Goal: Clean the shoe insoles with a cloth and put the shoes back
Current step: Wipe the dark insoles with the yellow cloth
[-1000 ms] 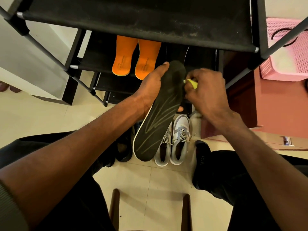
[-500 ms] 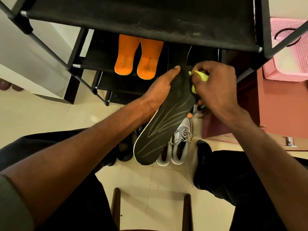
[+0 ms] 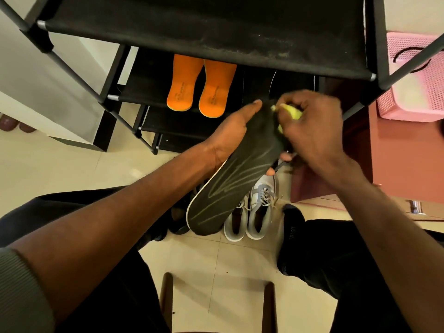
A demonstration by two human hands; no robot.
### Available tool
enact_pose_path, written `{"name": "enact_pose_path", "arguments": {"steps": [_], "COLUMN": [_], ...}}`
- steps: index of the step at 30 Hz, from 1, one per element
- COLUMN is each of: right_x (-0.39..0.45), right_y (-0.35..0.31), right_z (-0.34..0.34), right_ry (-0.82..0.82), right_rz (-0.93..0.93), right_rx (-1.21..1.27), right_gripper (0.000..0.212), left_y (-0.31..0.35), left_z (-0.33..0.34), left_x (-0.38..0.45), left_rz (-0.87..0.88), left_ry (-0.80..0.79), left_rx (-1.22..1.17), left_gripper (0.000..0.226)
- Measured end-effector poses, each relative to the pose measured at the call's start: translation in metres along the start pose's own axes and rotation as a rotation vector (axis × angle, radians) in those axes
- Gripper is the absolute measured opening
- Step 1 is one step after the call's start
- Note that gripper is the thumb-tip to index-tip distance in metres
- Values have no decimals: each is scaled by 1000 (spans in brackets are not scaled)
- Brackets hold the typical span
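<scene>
Left hand point(image 3: 230, 133) gripping black insole point(image 3: 230, 188), fingers wrapped under. Right hand point(image 3: 312, 131) at 3 o'clock, pinching yellow cloth point(image 3: 292, 112) against insole toe.

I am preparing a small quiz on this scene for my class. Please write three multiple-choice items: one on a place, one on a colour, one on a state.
1. Where do the two orange insoles lie?
A. on the floor tiles
B. on a lower shelf of the black shoe rack
C. in the pink basket

2. What colour is the cloth in the right hand?
A. yellow-green
B. red
C. white

3. How is the black insole held?
A. it lies flat on the floor
B. it sits inside a grey sneaker
C. the left hand grips it in the air

Answers:
1 B, they rest side by side on the rack's fabric shelf.
2 A, yellow-green fabric shows between the curled fingers.
3 C, thumb and fingers wrap its upper part, above the grey sneakers.
</scene>
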State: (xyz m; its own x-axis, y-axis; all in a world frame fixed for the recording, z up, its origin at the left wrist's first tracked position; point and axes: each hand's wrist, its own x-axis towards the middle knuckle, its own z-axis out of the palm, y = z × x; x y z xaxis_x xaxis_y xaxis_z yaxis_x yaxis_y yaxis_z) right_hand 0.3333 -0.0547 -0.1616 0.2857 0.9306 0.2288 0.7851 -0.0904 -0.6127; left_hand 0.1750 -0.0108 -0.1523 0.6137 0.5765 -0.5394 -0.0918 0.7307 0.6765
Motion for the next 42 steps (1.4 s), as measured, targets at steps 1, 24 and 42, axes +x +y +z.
{"name": "enact_pose_path", "arguments": {"steps": [1, 24, 42], "right_x": [6, 3, 2], "right_y": [3, 1, 5], "right_z": [-4, -7, -9], "right_ry": [27, 58, 29], "right_rz": [32, -3, -41], "right_rx": [11, -20, -108], "right_gripper": [22, 21, 21], "left_y": [-2, 4, -2], "left_z": [2, 0, 3], "left_x": [-1, -2, -5], "left_rz": [-22, 21, 32], "left_ry": [-35, -58, -12], "left_rx": [30, 65, 21], "left_gripper": [43, 47, 49]}}
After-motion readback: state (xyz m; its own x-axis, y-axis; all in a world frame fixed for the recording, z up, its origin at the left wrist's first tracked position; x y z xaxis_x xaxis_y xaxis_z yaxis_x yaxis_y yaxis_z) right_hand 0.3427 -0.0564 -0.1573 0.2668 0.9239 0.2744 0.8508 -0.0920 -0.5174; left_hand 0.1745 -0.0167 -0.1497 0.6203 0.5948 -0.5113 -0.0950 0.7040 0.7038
